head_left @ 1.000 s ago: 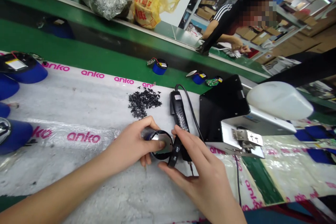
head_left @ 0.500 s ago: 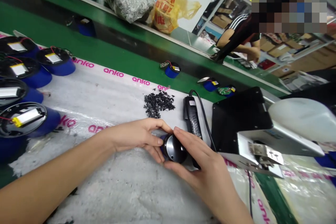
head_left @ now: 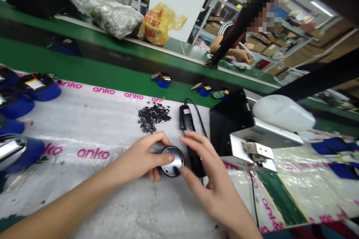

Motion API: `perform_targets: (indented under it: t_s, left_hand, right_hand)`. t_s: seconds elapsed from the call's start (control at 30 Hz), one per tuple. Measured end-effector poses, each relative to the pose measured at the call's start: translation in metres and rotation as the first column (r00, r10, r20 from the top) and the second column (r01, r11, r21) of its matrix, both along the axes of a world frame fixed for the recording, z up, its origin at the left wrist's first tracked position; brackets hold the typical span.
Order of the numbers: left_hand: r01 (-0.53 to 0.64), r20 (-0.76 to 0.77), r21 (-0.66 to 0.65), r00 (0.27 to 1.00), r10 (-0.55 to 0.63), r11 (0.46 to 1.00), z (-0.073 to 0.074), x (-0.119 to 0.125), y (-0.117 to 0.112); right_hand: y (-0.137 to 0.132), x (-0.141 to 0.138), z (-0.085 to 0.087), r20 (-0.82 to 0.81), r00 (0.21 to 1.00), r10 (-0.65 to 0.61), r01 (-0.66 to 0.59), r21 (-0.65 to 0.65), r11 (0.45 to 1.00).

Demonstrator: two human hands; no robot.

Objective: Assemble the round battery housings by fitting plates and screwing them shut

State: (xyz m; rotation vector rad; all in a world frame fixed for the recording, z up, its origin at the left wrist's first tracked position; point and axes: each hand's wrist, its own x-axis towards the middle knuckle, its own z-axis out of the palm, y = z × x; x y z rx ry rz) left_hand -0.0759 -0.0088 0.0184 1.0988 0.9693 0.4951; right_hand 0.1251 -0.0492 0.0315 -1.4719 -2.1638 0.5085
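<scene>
A round, glossy black housing (head_left: 173,168) with small holes near its rim is held above the covered bench. My left hand (head_left: 141,157) grips it, thumb lying across the top face and fingers curled around the far side and beneath. Close by on the right, my right hand (head_left: 210,179) is open with thumb and fingers apart, its thumb tip at or very near the housing's edge. Behind the right hand lies a black corded hand tool (head_left: 186,119), partly covered by the fingers. Small black pieces (head_left: 153,117) form a loose pile just beyond my left hand.
Blue round units with batteries (head_left: 42,89) crowd the left side. Others (head_left: 164,80) sit on the green belt. A black and silver machine (head_left: 230,127) with a whitish translucent container (head_left: 283,114) stands right. Across the belt are a yellow bag (head_left: 157,26) and a person's arm (head_left: 234,53).
My right hand has loosened from the housing and its fingers have spread. My left thumb has moved onto the top face. The view has shifted, so the scene sits further left.
</scene>
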Motion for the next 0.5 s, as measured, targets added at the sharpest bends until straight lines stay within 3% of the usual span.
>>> perform_targets:
  t_s: [0.1,0.17,0.27,0.37,0.43,0.5]
  left_hand:
    - [0.011,-0.013,-0.005,1.000,-0.011,1.000,-0.002,0.002,0.001]
    - [0.021,-0.017,0.001,1.000,-0.021,1.000,-0.003,0.001,0.002]
    - [0.043,-0.054,-0.030,0.998,-0.044,0.999,-0.003,-0.001,0.004]
    - [0.030,-0.103,-0.052,0.994,-0.036,0.998,-0.003,-0.001,0.002]
    - [0.006,-0.144,-0.053,0.989,-0.013,0.999,-0.004,0.002,-0.001]
    - [-0.035,-0.184,-0.038,0.983,0.027,0.999,-0.005,0.007,-0.007]
  right_hand:
    - [0.009,0.002,-0.007,-0.039,0.958,-0.283,0.284,0.059,0.957]
    - [0.015,0.002,-0.011,-0.008,0.927,-0.375,0.375,0.027,0.927]
    - [0.011,0.008,-0.008,-0.082,0.941,-0.328,0.325,-0.045,0.945]
    - [-0.012,0.025,0.011,-0.281,0.927,-0.248,0.266,0.028,0.964]
    - [-0.029,0.040,0.030,-0.442,0.861,-0.250,0.349,0.159,0.923]
    - [-0.037,0.056,0.051,-0.506,0.820,-0.269,0.452,0.283,0.846]
